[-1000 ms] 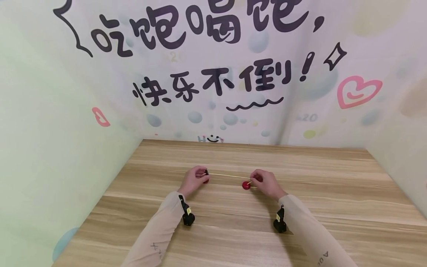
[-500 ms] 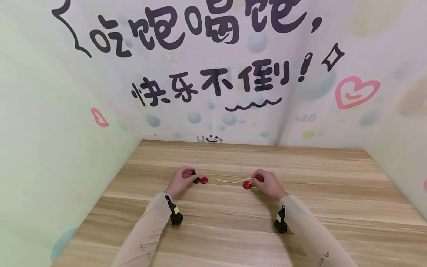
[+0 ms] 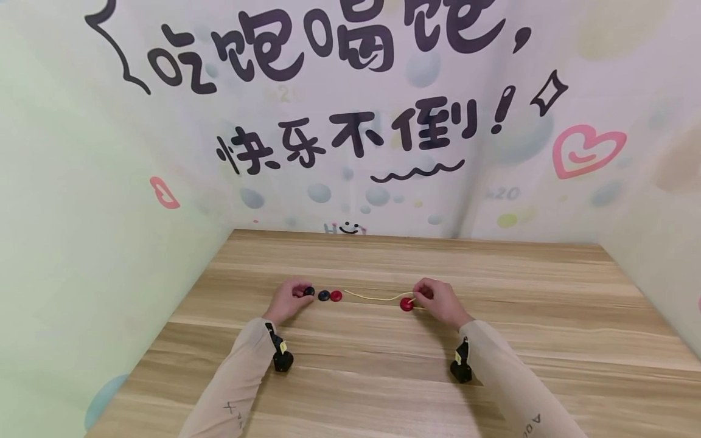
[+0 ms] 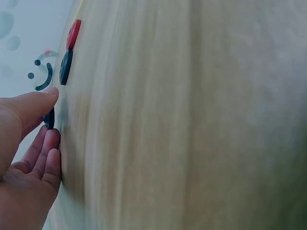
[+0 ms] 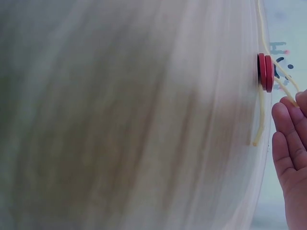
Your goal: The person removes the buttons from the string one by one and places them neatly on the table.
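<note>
In the head view my left hand point(image 3: 289, 300) holds a round black button point(image 3: 309, 291) between thumb and fingers, low over the table. Right of it lie a dark blue button point(image 3: 324, 295) and a red button point(image 3: 336, 295), side by side. My right hand point(image 3: 440, 300) pinches a yellow string point(image 3: 378, 298), whose slack length trails left toward those buttons. Just left of my right fingertips, the string runs through red buttons point(image 3: 406, 304); the right wrist view shows two red discs point(image 5: 265, 73) stacked face to face, with a short string tail below.
The wood-grain table point(image 3: 372, 353) reaches back to a printed cloth wall point(image 3: 350, 201), with more cloth at both sides. A small black camera point(image 3: 283, 361) is strapped to my left wrist, another camera point(image 3: 461, 368) to my right.
My left hand has moved left, away from the red button, and now holds a black button. The string, taut a second ago, has gone slack onto the table. My right hand has barely moved.
</note>
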`<move>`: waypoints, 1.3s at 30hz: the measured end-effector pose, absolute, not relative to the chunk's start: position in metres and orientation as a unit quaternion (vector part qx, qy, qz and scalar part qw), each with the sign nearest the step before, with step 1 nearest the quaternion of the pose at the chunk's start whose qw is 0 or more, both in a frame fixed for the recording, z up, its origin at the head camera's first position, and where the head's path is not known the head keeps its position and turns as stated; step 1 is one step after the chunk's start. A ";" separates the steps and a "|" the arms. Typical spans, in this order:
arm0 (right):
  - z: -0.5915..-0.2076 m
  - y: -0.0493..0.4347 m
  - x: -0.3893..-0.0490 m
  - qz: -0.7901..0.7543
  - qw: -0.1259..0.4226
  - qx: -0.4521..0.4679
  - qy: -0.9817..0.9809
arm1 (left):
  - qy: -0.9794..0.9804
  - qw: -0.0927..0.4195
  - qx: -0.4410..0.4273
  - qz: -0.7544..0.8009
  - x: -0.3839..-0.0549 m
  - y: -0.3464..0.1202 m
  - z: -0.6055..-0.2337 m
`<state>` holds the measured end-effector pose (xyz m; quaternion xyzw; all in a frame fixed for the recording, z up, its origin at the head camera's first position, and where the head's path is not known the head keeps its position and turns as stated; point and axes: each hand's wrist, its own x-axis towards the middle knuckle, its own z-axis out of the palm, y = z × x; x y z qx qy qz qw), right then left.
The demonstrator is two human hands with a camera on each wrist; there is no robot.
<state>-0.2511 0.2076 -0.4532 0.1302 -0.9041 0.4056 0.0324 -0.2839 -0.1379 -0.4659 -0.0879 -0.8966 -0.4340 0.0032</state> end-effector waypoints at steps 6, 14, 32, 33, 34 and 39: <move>-0.454 0.208 -0.252 0.409 0.031 0.127 -0.903 | -0.906 -0.008 -0.088 -0.413 -0.283 -0.134 -0.463; -0.455 0.207 -0.252 0.411 0.035 0.132 -0.901 | -0.910 -0.005 -0.092 -0.405 -0.282 -0.132 -0.464; -0.451 0.202 -0.252 0.396 0.032 0.144 -0.906 | -0.893 0.019 -0.121 -0.433 -0.279 -0.115 -0.451; -0.450 0.201 -0.252 0.396 0.033 0.146 -0.906 | -0.891 0.018 -0.126 -0.437 -0.278 -0.111 -0.450; -0.450 0.200 -0.252 0.396 0.033 0.148 -0.906 | -0.889 0.016 -0.130 -0.439 -0.277 -0.107 -0.449; -0.450 0.198 -0.251 0.406 0.033 0.149 -0.901 | -0.872 0.001 -0.158 -0.462 -0.275 -0.083 -0.446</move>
